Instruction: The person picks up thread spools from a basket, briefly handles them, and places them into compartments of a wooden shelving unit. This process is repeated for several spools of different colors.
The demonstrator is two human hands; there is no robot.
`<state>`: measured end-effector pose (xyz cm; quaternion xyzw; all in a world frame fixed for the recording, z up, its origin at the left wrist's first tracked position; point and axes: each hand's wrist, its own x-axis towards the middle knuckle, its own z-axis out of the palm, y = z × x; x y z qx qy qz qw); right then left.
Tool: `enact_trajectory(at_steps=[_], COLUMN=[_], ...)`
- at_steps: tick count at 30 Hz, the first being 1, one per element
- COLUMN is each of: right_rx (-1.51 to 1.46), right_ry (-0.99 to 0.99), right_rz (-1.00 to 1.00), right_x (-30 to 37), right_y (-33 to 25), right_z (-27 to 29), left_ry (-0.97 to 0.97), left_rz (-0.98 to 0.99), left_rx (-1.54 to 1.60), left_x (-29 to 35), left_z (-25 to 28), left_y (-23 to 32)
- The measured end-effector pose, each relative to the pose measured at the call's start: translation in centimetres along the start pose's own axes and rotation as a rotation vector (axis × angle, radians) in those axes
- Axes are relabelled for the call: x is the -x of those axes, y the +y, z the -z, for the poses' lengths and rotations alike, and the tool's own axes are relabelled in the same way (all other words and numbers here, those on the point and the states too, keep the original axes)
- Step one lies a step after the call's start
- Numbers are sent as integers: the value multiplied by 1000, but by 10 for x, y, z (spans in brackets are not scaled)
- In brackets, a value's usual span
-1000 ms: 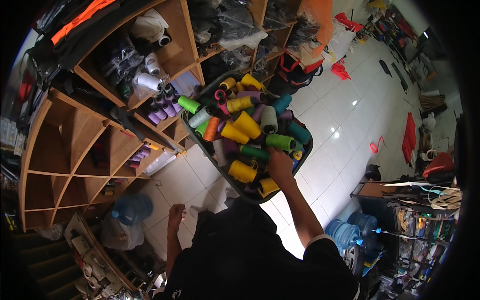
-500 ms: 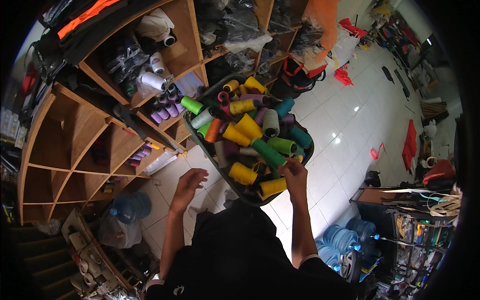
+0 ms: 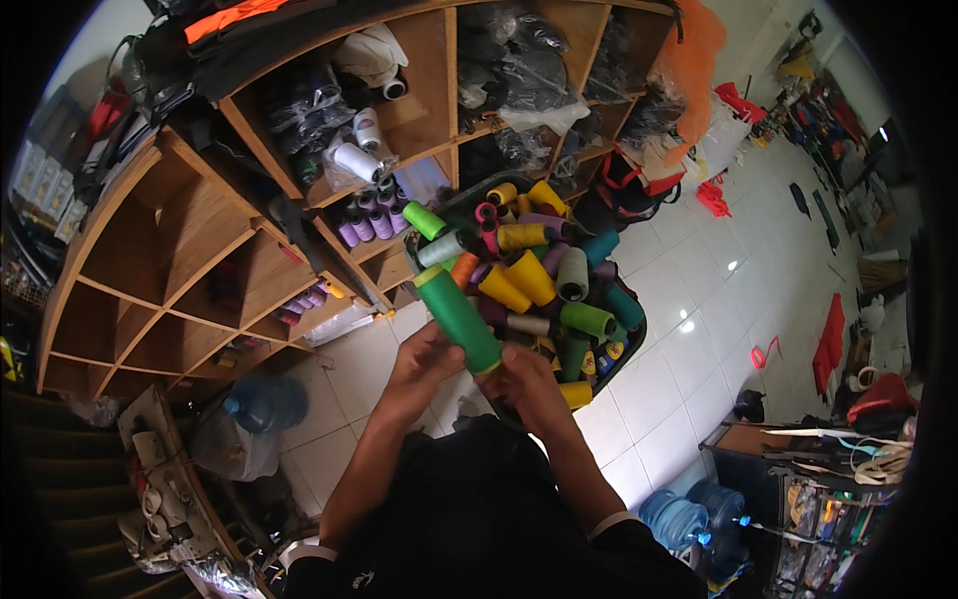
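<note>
A large green spool of thread (image 3: 459, 317) is held up between my two hands, tilted with its far end toward the left. My left hand (image 3: 424, 367) closes round its lower left side, thumb against the thread. My right hand (image 3: 531, 387) grips its near end. Just beyond them is a dark bin (image 3: 640, 339) heaped with thread spools. Among these are a yellow spool (image 3: 529, 278), a grey spool (image 3: 572, 274), a lime green spool (image 3: 587, 318) and an orange spool (image 3: 464, 268). My hands hide the bin's near left part.
Wooden shelves (image 3: 205, 299) stand at the left and far side, holding purple spools (image 3: 371, 222) and plastic-wrapped goods (image 3: 529, 80). Water jugs (image 3: 674, 519) sit at the lower right, another blue jug (image 3: 267, 402) at the left. Red cloth (image 3: 828, 344) lies on the tiled floor.
The green spool has come up out of the bin toward me and to the left in my right hand. My left hand has moved in from the side and taken hold of it.
</note>
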<state>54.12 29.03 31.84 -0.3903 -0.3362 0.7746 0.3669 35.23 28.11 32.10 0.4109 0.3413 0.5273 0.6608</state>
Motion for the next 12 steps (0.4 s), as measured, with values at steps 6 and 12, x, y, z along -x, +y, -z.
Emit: enact_trajectory(at_steps=[6,12], right_rx=[670,874], right_ry=[69,-54], right_rz=[655,924], right_x=[2,-4], right_y=[-31,-34], right_z=[-44,-77], left_ry=[98,106], left_rz=[-79,-148], left_rx=[322,408], left_x=[25,38], left_z=[3,11], left_y=[24,33])
